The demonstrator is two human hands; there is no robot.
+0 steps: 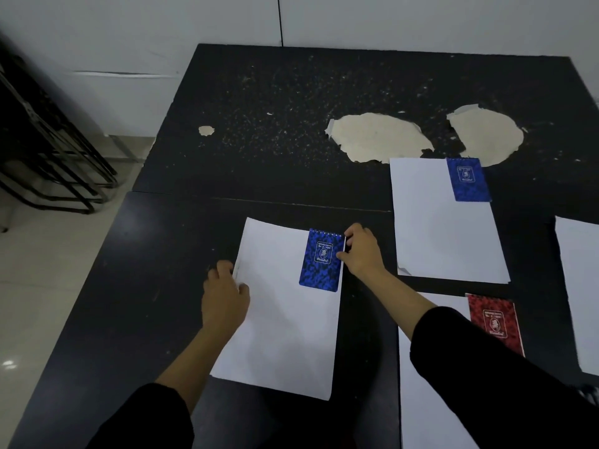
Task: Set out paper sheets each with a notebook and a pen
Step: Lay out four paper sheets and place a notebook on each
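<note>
Right hand (361, 251) pinches right edge of blue notebook (321, 259), lying at top right corner of paper sheet (282, 328). Left hand (223, 294), fingers curled, grips sheet's left edge. Sheet flat on black table (129, 286). Second sheet (444, 231) with blue notebook beside, apart.

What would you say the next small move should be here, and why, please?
Probably release the near blue notebook, which the right hand pinches at the sheet's top right corner, and fetch a pen: no pen is in view.
</note>
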